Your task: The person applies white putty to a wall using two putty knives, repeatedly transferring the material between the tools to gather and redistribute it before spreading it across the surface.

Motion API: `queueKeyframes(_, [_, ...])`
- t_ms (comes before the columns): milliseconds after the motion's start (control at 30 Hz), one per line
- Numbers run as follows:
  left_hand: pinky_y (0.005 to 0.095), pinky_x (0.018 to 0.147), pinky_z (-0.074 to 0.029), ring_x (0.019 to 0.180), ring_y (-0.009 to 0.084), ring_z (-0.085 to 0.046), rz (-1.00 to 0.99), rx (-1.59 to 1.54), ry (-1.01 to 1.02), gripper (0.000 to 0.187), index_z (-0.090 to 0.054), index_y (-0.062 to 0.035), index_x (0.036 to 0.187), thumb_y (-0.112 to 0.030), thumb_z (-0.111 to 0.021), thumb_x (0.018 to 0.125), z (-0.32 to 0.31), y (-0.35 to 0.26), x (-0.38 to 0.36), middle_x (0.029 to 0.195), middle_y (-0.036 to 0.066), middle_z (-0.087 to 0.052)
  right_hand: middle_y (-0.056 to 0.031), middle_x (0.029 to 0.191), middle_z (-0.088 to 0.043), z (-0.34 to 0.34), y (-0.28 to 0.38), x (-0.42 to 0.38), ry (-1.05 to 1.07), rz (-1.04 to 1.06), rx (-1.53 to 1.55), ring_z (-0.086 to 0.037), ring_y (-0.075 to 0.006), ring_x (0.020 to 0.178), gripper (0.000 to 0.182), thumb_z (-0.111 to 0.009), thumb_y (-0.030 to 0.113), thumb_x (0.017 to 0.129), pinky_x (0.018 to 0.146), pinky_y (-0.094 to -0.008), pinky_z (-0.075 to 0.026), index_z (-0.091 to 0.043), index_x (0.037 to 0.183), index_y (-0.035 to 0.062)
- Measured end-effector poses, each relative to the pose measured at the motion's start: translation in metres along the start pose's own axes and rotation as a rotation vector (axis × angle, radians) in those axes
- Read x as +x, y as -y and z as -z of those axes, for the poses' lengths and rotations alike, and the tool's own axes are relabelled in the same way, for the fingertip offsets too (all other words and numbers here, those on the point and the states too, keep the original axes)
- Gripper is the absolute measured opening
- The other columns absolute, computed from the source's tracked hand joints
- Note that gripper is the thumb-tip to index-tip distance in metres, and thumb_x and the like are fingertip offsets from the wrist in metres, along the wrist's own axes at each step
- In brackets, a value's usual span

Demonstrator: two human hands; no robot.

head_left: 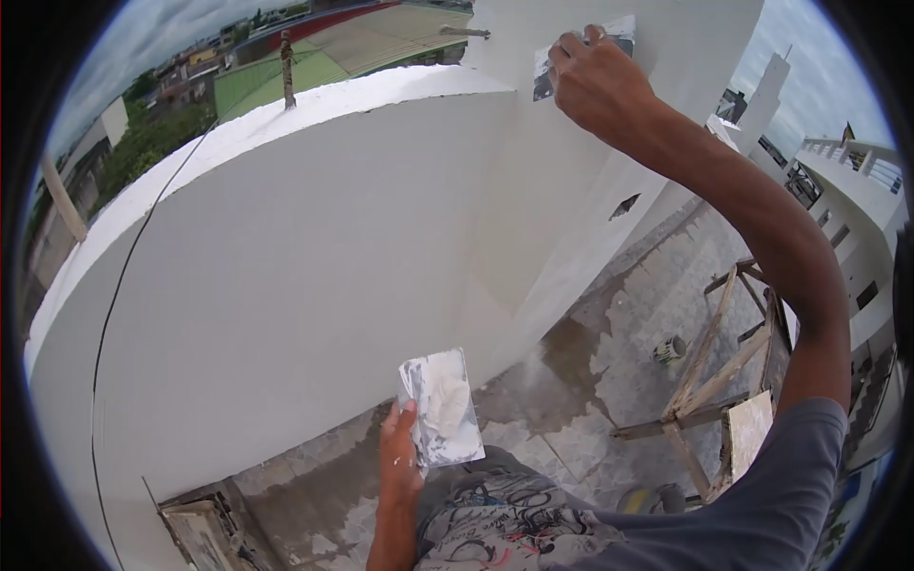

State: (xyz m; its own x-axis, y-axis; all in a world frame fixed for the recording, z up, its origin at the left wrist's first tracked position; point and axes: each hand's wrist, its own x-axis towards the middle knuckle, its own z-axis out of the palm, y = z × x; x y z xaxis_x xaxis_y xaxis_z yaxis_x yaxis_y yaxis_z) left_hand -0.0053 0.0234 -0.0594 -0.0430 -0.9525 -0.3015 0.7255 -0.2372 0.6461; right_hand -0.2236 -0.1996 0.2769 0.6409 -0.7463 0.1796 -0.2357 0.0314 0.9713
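The long low wall (314,247) runs up to the taller wall (690,43), and my work seems to be on the taller one, just beside the corner where the low wall's top edge meets it. My left hand (398,445) grasps the plate (457,450) by its lower left edge; I'd best hold it level so nothing slides off. My right hand (600,81) has its grip closed on the blade (624,36), which looks laid against the taller wall; even pressure and long strokes should leave fewer ridges. The white paste (446,404) sits heaped from the plate's middle toward its right edge, so small scoops there would serve.
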Motion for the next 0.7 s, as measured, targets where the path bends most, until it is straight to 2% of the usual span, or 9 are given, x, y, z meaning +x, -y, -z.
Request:
queueKeyframes(67, [0.0321, 0.087, -0.056, 0.1, 0.0202, -0.067, -0.006, -0.01, -0.002, 0.041, -0.046, 0.0051, 0.134, -0.019, -0.048, 0.1, -0.002, -0.001, -0.001, 0.119, 0.015, -0.063, -0.0067, 0.105, -0.066, -0.016, 0.003, 0.0, 0.161, 0.056, -0.071, -0.059, -0.0227, 0.103, 0.023, -0.07, 0.017, 0.082, 0.092, -0.0394, -0.044, -0.074, 0.103, 0.0085])
queueKeyframes(167, [0.0321, 0.087, -0.056, 0.101, 0.0204, -0.067, -0.013, -0.015, 0.02, 0.042, -0.046, 0.0054, 0.134, -0.019, -0.048, 0.1, -0.002, -0.001, -0.002, 0.119, 0.015, -0.063, -0.0058, 0.101, -0.066, -0.017, 0.011, -0.025, 0.076, 0.095, -0.148, -0.058, -0.0225, 0.101, 0.022, -0.069, 0.02, 0.081, 0.093, -0.0393, -0.042, -0.075, 0.101, 0.0116])
queueKeyframes(267, [0.0319, 0.088, -0.054, 0.101, 0.0197, -0.066, -0.017, -0.022, 0.027, 0.042, -0.046, 0.005, 0.134, -0.02, -0.051, 0.1, -0.006, -0.005, -0.004, 0.119, 0.014, -0.063, -0.007, 0.1, -0.066, 0.0, 0.035, -0.06, 0.224, 0.224, -0.106, -0.057, -0.0238, 0.103, 0.021, -0.067, 0.018, 0.082, 0.095, -0.0392, -0.04, -0.075, 0.1, 0.011])
queueKeyframes(333, [0.0325, 0.089, -0.054, 0.103, 0.0202, -0.066, -0.026, -0.01, 0.017, 0.043, -0.045, 0.0051, 0.134, -0.021, -0.051, 0.1, -0.007, -0.004, -0.003, 0.12, 0.014, -0.062, -0.0084, 0.101, -0.066, 0.011, 0.047, -0.083, 0.337, 0.335, 0.073, -0.057, -0.0248, 0.103, 0.022, -0.068, 0.018, 0.081, 0.097, -0.0415, -0.04, -0.075, 0.1, 0.0094])
queueKeyframes(400, [0.0339, 0.09, -0.054, 0.105, 0.022, -0.065, -0.047, 0.011, -0.003, 0.046, -0.043, 0.0059, 0.136, -0.022, -0.048, 0.1, -0.002, 0.002, -0.002, 0.123, 0.016, -0.061, -0.0106, 0.1, -0.066, 0.026, 0.051, -0.104, 0.353, 0.337, 0.33, -0.059, -0.0253, 0.101, 0.024, -0.066, 0.016, 0.082, 0.096, -0.044, -0.042, -0.074, 0.101, 0.0044])
queueKeyframes(500, [0.0343, 0.091, -0.054, 0.106, 0.0222, -0.065, -0.074, -0.004, -0.013, 0.046, -0.043, 0.0061, 0.136, -0.023, -0.048, 0.1, -0.004, 0.002, -0.003, 0.123, 0.016, -0.06, -0.0133, 0.099, -0.066, 0.045, 0.05, -0.124, 0.126, 0.294, 0.496, -0.06, -0.0261, 0.101, 0.024, -0.064, 0.013, 0.083, 0.096, -0.0451, -0.044, -0.072, 0.1, -0.001])
queueKeyframes(533, [0.0341, 0.091, -0.054, 0.106, 0.0221, -0.065, -0.082, 0.004, -0.021, 0.046, -0.043, 0.0061, 0.136, -0.022, -0.048, 0.1, -0.007, 0.001, -0.004, 0.123, 0.016, -0.06, -0.0153, 0.096, -0.066, 0.05, 0.049, -0.126, 0.061, 0.25, 0.579, -0.061, -0.0276, 0.102, 0.027, -0.063, 0.011, 0.083, 0.092, -0.0441, -0.046, -0.068, 0.102, -0.0067])
queueKeyframes(633, [0.0337, 0.09, -0.054, 0.106, 0.0216, -0.065, -0.086, 0.011, -0.05, 0.045, -0.044, 0.0059, 0.135, -0.022, -0.048, 0.1, -0.012, -0.002, -0.007, 0.123, 0.016, -0.061, -0.0154, 0.095, -0.066, 0.048, 0.064, -0.139, -0.093, 0.14, 0.707, -0.061, -0.0264, 0.103, 0.03, -0.062, 0.006, 0.082, 0.091, -0.0414, -0.047, -0.066, 0.109, -0.0042])
queueKeyframes(700, [0.0336, 0.09, -0.054, 0.106, 0.0213, -0.065, -0.069, -0.008, -0.048, 0.045, -0.045, 0.0058, 0.135, -0.021, -0.048, 0.1, -0.01, 0.0, -0.007, 0.123, 0.015, -0.061, -0.0156, 0.096, -0.066, 0.044, 0.087, -0.152, -0.119, 0.094, 1.114, -0.063, -0.025, 0.097, 0.032, -0.061, 0.003, 0.082, 0.085, -0.0396, -0.048, -0.065, 0.114, -0.0022])
